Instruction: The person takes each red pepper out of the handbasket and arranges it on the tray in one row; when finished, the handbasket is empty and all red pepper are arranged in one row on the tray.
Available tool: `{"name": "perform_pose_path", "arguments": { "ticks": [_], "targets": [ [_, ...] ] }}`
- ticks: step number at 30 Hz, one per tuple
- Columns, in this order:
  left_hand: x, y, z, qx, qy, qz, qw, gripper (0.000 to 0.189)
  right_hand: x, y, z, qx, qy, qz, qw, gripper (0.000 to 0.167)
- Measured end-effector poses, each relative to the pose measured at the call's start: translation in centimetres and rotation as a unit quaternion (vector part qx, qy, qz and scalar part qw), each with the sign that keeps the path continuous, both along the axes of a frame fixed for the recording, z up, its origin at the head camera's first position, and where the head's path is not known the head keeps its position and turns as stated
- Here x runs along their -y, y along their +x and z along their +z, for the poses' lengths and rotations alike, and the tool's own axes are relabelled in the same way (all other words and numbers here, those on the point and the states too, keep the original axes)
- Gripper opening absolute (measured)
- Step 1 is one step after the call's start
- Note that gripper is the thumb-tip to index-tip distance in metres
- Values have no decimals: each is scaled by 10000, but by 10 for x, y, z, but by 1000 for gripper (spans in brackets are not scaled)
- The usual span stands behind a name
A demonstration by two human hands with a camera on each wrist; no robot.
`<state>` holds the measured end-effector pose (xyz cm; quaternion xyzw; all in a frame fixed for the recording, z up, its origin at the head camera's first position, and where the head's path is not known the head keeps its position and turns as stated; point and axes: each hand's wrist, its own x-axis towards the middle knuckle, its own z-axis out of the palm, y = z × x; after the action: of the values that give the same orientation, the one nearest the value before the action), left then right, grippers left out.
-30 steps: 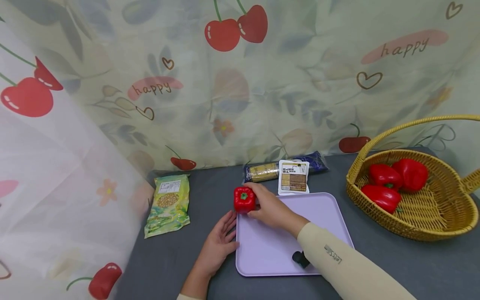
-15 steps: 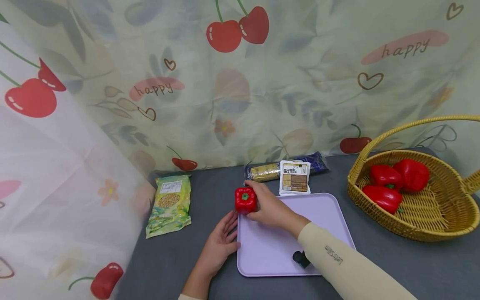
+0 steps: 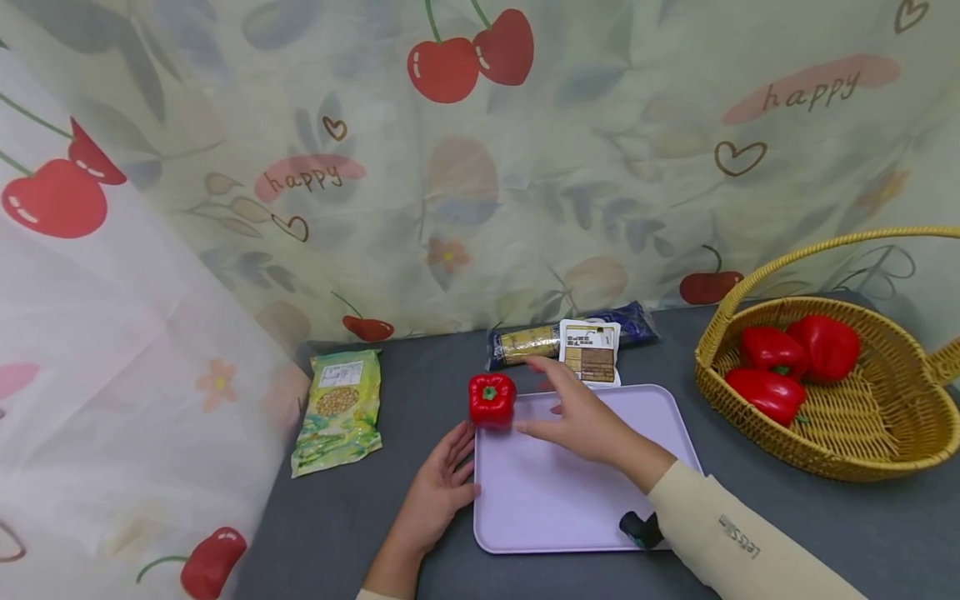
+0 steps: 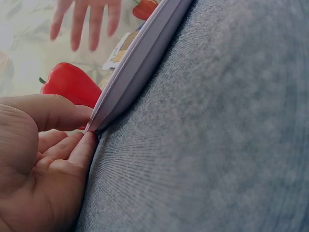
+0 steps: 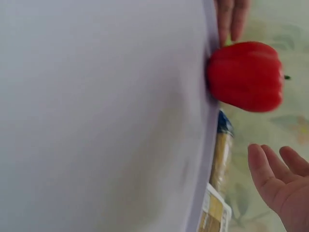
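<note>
A red bell pepper (image 3: 491, 402) with a green stem rests at the far left corner of a lilac tray (image 3: 555, 492). My right hand (image 3: 588, 421) is just right of it, thumb and fingers apart, holding nothing. In the right wrist view, a gap shows between this hand (image 5: 289, 188) and the pepper (image 5: 247, 76). My left hand (image 3: 435, 492) lies along the tray's left side, fingers extended. Up close in the left wrist view, its thumb and fingertips touch the tray's edge (image 4: 128, 72); part of the fingers is hidden.
Several red bell peppers (image 3: 765, 396) lie in a wicker basket (image 3: 892, 333) with a tall handle at right. A green-yellow bag (image 3: 337, 412) lies at left. Behind the tray are a long noodle-like packet (image 3: 525, 343) and a white packet (image 3: 591, 350). A black object (image 3: 639, 529) sits by the right sleeve.
My right hand has let go of the bell pepper and moved back to the right, its fingers spreading. The pepper stays at the tray's corner. My left hand has not visibly moved.
</note>
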<state>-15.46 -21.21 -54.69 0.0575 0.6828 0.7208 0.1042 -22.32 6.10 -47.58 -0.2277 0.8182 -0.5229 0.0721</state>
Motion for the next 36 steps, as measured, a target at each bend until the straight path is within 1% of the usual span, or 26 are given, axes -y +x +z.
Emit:
{"name": "perform_pose_path", "arguments": {
  "ticks": [4, 6, 12, 15, 19, 23, 28, 31, 33, 35, 36],
  "targets": [
    [2, 0, -1, -19, -30, 17, 10000, 94, -16, 6, 5, 60, -166, -78, 9998, 93],
    [2, 0, -2, -26, -36, 23, 10000, 94, -25, 9, 6, 11, -281, -131, 9995, 91],
    [2, 0, -3, -40, 58, -59, 10000, 95, -55, 22, 8, -442, -516, -325, 9972, 84],
    [1, 0, -2, -2, 30, -33, 10000, 94, -72, 29, 12, -636, -608, -359, 9955, 81],
    [1, 0, -2, 21, 13, -4, 10000, 94, -92, 39, 21, -812, -807, -402, 9926, 79],
    [0, 0, -2, 80, -2, -7, 10000, 94, -115, 47, 31, -954, -1171, -373, 9878, 77],
    [-2, -1, -2, 135, -9, -7, 9999, 94, -146, 53, 37, -1076, -1959, -127, 9746, 73],
    [-2, 0, -2, 116, -26, 7, 9999, 94, -163, 51, 39, -1216, -2563, 107, 9588, 65],
    [-1, 0, -1, 99, -35, 16, 9999, 93, -172, 48, 40, -1359, -2949, 292, 9453, 61],
    [0, 1, 0, 100, -71, 28, 9999, 93, -181, 45, 40, -1525, -3311, 549, 9296, 58],
    [0, 0, 0, 110, -81, 31, 9999, 93, -185, 44, 40, -1536, -3399, 569, 9261, 58]
  ]
}}
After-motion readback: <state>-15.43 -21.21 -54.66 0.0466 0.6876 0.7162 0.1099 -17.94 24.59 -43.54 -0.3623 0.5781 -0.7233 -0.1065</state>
